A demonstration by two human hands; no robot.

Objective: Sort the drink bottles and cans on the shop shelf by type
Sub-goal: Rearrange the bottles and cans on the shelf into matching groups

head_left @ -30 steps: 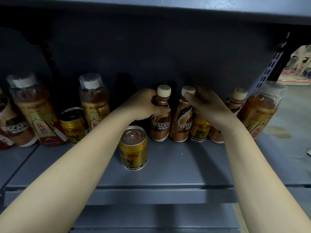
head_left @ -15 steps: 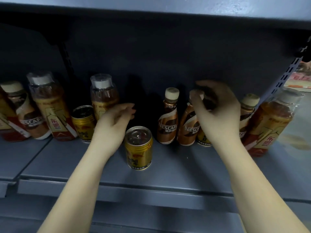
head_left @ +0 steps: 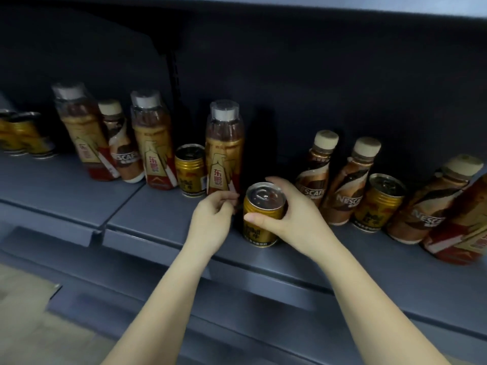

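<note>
Fingers curled loosely and holding nothing, the left hand (head_left: 210, 219) hovers beside the tall amber bottle (head_left: 224, 151), while the right hand (head_left: 292, 217) clamps around a gold can (head_left: 261, 214) (upright, near the front) on the grey shelf (head_left: 163, 214); Nescafé bottles (head_left: 313, 169) and another can (head_left: 379, 201) stand further right.

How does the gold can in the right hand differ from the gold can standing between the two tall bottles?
The front can stands alone near the shelf's front, gripped by the right hand; the back can sits untouched in the rear row between tall bottles. The front can shows a silvery lid with a pull tab; the back can's top looks darker. Both are upright, gold, and seemingly the same type.
</note>
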